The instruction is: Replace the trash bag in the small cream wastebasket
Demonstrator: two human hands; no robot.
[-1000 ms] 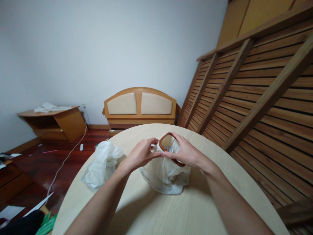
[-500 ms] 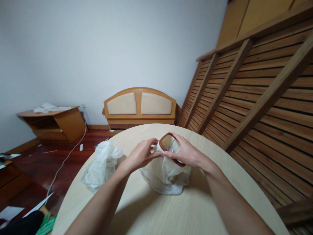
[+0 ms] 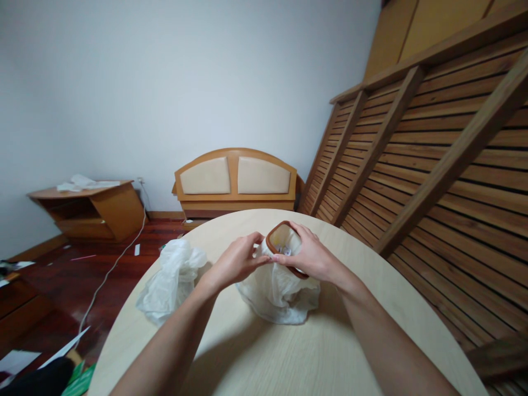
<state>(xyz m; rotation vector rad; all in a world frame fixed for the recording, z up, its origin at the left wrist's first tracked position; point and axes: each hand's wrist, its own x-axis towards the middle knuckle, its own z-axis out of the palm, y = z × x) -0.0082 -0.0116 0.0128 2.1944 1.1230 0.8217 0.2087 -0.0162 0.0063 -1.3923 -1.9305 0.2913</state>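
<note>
In front of me on the table is a small bin with a brown rim (image 3: 269, 242), tilted so that its mouth faces me. A thin white plastic bag (image 3: 280, 300) hangs loosely from its near side down to the tabletop. Small bits, some yellowish, show inside the mouth. My left hand (image 3: 238, 257) pinches the bag at the rim's left side. My right hand (image 3: 314, 254) grips the rim from the right, thumb across the opening, its tip close to the left fingers. The bin's lower body is hidden by the bag.
A second crumpled white plastic bag (image 3: 173, 278) lies on the round table (image 3: 264, 357) at the left. Beyond stand a headboard (image 3: 235, 198) and a low cabinet (image 3: 103, 212). Wooden slats (image 3: 433, 181) lean at the right. A cable (image 3: 109, 275) runs over the floor.
The bin's mouth has shifted very slightly up and left, and the bag's lower edge has risen a little. Both hands keep their hold.
</note>
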